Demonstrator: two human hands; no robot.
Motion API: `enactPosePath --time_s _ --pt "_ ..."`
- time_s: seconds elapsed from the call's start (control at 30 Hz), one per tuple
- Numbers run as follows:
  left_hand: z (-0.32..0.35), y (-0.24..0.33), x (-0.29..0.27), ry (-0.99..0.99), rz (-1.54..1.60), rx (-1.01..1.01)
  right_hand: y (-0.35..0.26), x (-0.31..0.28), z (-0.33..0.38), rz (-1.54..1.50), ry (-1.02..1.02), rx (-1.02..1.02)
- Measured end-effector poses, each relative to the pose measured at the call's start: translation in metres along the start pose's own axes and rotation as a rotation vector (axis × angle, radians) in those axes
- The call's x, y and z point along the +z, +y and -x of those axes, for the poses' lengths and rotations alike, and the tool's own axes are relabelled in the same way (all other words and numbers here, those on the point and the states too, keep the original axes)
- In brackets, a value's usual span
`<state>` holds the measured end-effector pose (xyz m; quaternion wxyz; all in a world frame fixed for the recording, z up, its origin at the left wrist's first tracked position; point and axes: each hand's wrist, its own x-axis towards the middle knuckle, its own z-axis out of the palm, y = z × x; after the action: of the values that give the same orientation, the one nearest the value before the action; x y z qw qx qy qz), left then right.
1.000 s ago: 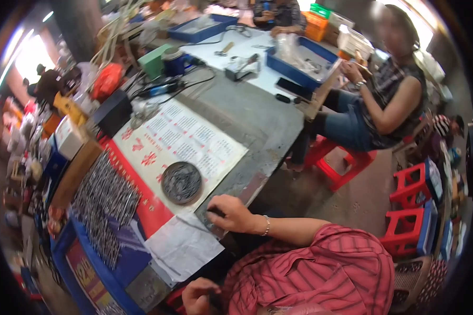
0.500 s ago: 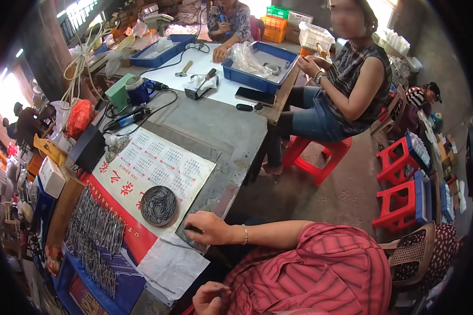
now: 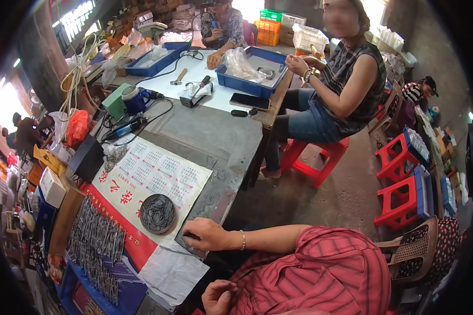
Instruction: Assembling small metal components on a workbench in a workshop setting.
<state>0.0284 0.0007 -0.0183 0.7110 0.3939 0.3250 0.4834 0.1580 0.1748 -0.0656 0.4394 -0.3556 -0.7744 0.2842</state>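
Note:
My right hand (image 3: 207,234), with a bracelet at the wrist, rests at the table's near corner. Its fingers are curled, and what they hold, if anything, is hidden. Lower down, my left hand (image 3: 219,297) hovers before my red striped shirt, thumb and fingers drawn together around something too small to name. Close to my right hand stands a round dish (image 3: 158,231) heaped with slim dark metal pieces (image 3: 157,212). A crumpled white sheet (image 3: 174,270) lies at the table edge between dish and left hand. Many slender metal tools (image 3: 95,236) lie piled to the left.
A red and white calendar sheet (image 3: 168,163) covers the near tabletop. Beyond it are a rotary hand tool (image 3: 125,129), a blue mug (image 3: 135,100), a phone (image 3: 250,101), a hammer (image 3: 179,76) and a blue tray (image 3: 247,83). Two co-workers sit at the far side; red stools (image 3: 318,157) stand right.
My left hand has moved slightly right and up, toward my shirt. My right hand stays at the table corner. The whole view has shifted a little.

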Motion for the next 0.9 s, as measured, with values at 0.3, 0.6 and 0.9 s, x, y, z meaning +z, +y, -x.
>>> enactPosePath --time_s 0.3,0.6,0.9 --pt "-0.006 -0.008 -0.003 0.039 0.006 -0.104 -0.001 -0.001 -0.001 0.011 0.000 -0.007" --pt "-0.011 -0.015 -0.006 0.047 -0.045 -0.102 -0.003 0.000 -0.002 0.019 0.042 -0.032" --pt "-0.015 -0.053 -0.034 0.110 -0.023 -0.165 -0.002 -0.002 -0.004 0.018 0.020 -0.055"
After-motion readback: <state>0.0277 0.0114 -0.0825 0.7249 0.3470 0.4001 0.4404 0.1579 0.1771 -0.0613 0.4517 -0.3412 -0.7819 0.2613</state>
